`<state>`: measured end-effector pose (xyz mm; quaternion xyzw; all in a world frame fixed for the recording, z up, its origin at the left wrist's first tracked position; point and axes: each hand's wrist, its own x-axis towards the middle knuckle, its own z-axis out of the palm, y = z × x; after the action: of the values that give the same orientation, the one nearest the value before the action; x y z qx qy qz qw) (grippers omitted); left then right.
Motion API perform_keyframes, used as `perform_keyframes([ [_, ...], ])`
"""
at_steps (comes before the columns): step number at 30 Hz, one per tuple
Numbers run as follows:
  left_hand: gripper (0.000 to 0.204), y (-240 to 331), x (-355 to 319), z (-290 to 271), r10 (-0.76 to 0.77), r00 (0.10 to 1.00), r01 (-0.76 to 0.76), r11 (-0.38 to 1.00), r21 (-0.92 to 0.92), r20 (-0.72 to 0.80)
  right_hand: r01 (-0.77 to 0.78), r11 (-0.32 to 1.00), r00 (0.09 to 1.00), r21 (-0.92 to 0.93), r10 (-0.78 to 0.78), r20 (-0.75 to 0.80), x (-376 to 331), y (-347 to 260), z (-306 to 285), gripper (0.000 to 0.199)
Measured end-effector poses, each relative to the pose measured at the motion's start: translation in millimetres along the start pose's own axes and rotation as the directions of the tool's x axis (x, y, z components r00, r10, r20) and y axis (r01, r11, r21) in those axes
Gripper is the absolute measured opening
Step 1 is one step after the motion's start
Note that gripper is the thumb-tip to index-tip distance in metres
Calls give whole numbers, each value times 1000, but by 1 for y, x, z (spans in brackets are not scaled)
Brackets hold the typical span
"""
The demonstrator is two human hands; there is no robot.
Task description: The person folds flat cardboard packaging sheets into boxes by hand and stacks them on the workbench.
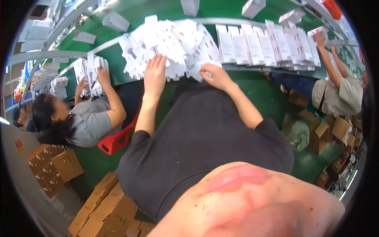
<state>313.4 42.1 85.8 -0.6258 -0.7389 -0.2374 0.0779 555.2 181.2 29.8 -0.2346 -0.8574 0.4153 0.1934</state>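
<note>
A loose heap of flattened white printed cartons (173,35) covers the near edge of the bench in front of me. My left hand (155,75) lies on the heap's near side, its fingers stretched out flat and nothing gripped. To the right, my right hand (217,77) has its fingers curled in a pinch at the near right edge of the heap. Between them is the edge of a white carton (195,73). Just right of the heap stands a row of white boxes (252,47), made up and packed side by side.
White boxes (115,21) lie on the green belt (158,10) beyond a pale rail. A person (90,118) at my left handles white cartons (92,73); another person (335,89) works at the right. Brown boxes (104,209) and a red chair (118,138) stand behind at left.
</note>
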Motion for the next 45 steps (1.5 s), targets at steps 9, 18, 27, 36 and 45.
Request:
perform_keyframes([
  [9,37,72,34,-56,-70,964,230,703,-674,256,351,876,805,-331,-463,-372,55,-47,-22,111],
  [18,40,37,43,-24,167,855,346,524,-779,492,313,836,902,-451,-410,-133,27,-59,-39,127],
  [27,53,47,39,48,-70,933,357,37,-933,354,-56,993,980,108,76,-186,-3,-47,-25,109],
  [36,76,78,59,14,108,991,50,213,-976,75,197,740,860,643,184,-476,12,-92,-39,58],
  [45,49,88,64,43,65,993,101,-126,-987,94,115,904,828,413,142,-542,19,-116,-36,45],
])
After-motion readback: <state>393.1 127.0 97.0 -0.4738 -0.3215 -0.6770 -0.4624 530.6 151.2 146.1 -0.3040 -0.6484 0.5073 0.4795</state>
